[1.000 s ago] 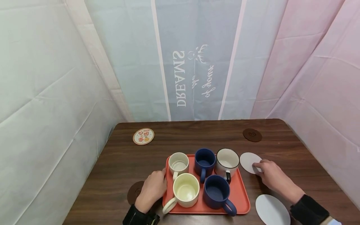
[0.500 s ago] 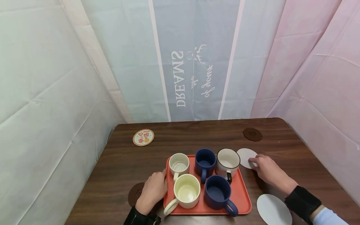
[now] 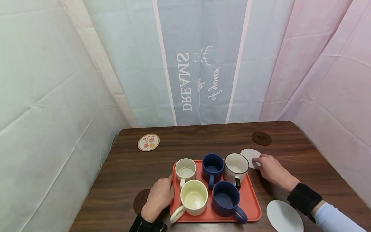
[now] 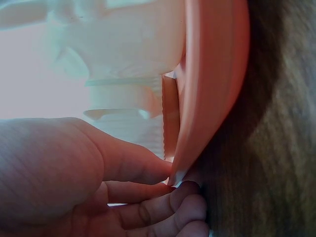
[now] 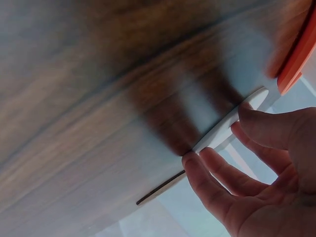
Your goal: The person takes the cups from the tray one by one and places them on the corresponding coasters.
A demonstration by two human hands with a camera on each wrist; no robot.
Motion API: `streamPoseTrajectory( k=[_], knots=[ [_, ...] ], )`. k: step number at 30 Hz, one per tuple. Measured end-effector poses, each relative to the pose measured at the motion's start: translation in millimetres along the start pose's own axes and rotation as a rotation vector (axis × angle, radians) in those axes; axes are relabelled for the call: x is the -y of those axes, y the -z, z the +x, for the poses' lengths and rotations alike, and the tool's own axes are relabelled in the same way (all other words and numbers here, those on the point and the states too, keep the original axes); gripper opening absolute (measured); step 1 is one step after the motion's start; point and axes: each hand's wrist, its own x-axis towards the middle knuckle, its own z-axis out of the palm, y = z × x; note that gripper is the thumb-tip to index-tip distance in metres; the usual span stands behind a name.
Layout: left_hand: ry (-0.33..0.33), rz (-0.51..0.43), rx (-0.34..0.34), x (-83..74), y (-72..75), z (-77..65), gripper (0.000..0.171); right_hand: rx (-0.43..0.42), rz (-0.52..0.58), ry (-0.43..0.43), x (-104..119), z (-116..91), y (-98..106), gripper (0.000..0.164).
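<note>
My left hand [image 3: 157,198] pinches the left rim of a red tray [image 3: 251,203], thumb on top and fingers beneath, as the left wrist view shows. On the tray stand a small cream mug [image 3: 185,169], a pale yellow mug [image 3: 193,198], two dark blue mugs, one behind [image 3: 213,166] and one in front [image 3: 226,198], and a white mug [image 3: 236,166] with a black rim and handle. Beyond the tray's back right corner, my right hand [image 3: 273,170] holds a round white coaster [image 3: 247,156] between thumb and fingers, flat at the table surface.
Another white disc [image 3: 285,216] lies at the front right. Dark brown coasters lie at the back right [image 3: 261,138] and partly behind the left hand [image 3: 140,201]. A printed coaster [image 3: 148,142] sits at the back left of the wooden table [image 3: 121,167]. Cloth curtains [image 3: 200,80] surround it.
My right hand has slid the white coaster away from me and a little left, towards the back of the white mug. The left hand has stayed at the tray's rim.
</note>
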Motion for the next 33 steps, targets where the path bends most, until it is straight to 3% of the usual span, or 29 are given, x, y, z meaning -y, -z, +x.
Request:
streamPoseTrajectory(
  k=[17,26,33],
  knots=[
    [0.011,0.008,0.007,-1.0,-0.3,-0.3,0.024,-0.056,-0.001,0.059,0,24,-5,0.024],
    [0.025,-0.005,0.004,-0.8,-0.6,0.5,0.028,-0.037,-0.001,0.031,1,37,-7,0.024],
    [0.038,-0.014,0.009,0.0,-2.2,1.2,0.033,-0.053,-0.018,0.055,-1,45,-10,0.024]
  ],
)
